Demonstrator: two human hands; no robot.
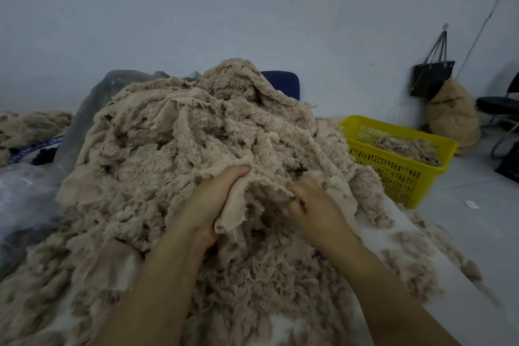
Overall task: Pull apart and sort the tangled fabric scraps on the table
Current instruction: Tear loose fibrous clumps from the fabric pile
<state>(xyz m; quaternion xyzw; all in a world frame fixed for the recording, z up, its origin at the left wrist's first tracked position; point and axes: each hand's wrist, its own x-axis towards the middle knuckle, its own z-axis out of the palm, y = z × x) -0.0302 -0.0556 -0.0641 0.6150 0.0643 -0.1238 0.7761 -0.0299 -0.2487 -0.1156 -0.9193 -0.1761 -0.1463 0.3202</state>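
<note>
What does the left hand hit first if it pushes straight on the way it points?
The fabric pile: the left hand, gripping a scrap, points forward straight into the heap and touches it. Depth behind is unclear.

A plain, pale blue-grey wall (252, 8) is seen behind, dimly and evenly lit and marked by a few small dark spots. At the right a black bag (431, 76) is hung from a hook on it, and a tan sack (452, 118) is slumped below on the grey floor (477, 177). A black chair (497, 105) is set at the far right, and a dark blue chair back (283, 84) is seen against the wall.
</note>
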